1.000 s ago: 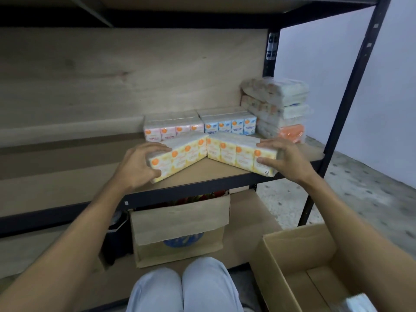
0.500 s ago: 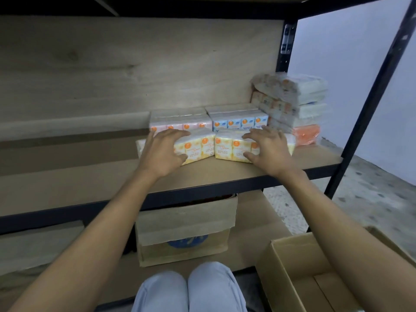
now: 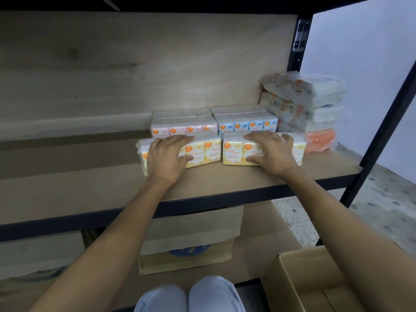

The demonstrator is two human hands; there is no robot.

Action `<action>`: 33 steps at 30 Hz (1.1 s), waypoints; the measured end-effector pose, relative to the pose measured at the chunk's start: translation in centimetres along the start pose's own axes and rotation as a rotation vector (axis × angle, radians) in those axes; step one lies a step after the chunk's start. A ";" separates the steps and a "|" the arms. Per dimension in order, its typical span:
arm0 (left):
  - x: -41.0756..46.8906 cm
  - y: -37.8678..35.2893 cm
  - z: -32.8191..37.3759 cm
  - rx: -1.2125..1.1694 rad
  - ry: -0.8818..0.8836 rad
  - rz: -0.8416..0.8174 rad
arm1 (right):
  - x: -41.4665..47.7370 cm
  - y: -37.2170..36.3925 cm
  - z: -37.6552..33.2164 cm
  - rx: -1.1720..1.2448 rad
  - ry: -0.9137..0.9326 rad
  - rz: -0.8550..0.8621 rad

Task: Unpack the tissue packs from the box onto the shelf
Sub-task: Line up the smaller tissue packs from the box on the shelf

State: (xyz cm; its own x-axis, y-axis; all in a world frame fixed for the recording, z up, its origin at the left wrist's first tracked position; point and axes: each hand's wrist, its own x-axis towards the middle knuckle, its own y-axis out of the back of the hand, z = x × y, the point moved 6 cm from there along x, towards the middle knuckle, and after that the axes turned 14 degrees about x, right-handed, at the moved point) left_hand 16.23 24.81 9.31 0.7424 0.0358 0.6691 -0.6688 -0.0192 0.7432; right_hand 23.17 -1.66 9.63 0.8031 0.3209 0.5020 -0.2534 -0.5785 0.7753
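Both yellow packs have swung round: a second ago they met in a V at the shelf's front, and they now sit in one straight row, printed fronts facing the camera, narrow gap between them. Half a second ago they were already nearly square; little change since.

Left hand (image 3: pixel 167 154) lies over the left yellow tissue pack (image 3: pixel 202 150), fingers spread across its top, thumb down on the front face, so it grips the pack's upper front edge. Right hand (image 3: pixel 270 152) does the same on the right yellow tissue pack (image 3: pixel 234 152): fingers over the top, thumb low along the front. Both packs rest flat on the wooden shelf board (image 3: pixel 90 188), near its right end, set back from the front edge.

Just behind them stand a pink tissue pack (image 3: pixel 180 126) and a blue tissue pack (image 3: pixel 245 123), side by side. Can't tell if the back row touches the front one. Right of those, a stack of clear-wrapped packs (image 3: pixel 315 100) leans slightly, with an orange pack (image 3: pixel 320 141) at its bottom, by the black upright post (image 3: pixel 297 52).

Open cardboard box (image 3: pixel 290 280) sits on the floor at lower right; its contents are cut off. A second carton (image 3: pixel 186 253) with its flap folded forward stands on the lower shelf. Person's knees (image 3: pixel 191 296) show at the bottom edge.
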 end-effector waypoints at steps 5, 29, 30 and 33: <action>1.4 -1.0 -0.6 -0.033 -0.047 -0.001 | 1.7 -0.3 1.8 0.008 0.071 -0.034; 4.2 -4.2 -0.8 -0.031 -0.071 0.037 | 7.2 -2.6 5.3 0.169 0.175 -0.033; 4.2 -4.3 -0.7 -0.026 -0.068 0.040 | 7.2 -2.6 5.3 0.176 0.175 -0.026; 4.2 -4.3 -0.6 -0.021 -0.061 0.052 | 7.2 -2.7 5.3 0.184 0.169 -0.015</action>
State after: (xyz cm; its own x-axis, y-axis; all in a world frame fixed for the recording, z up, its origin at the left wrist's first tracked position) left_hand 22.19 25.64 8.94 0.7071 -0.0256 0.7066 -0.7068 0.0016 0.7074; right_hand 32.47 -1.72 9.14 0.7009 0.4421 0.5598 -0.1273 -0.6947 0.7080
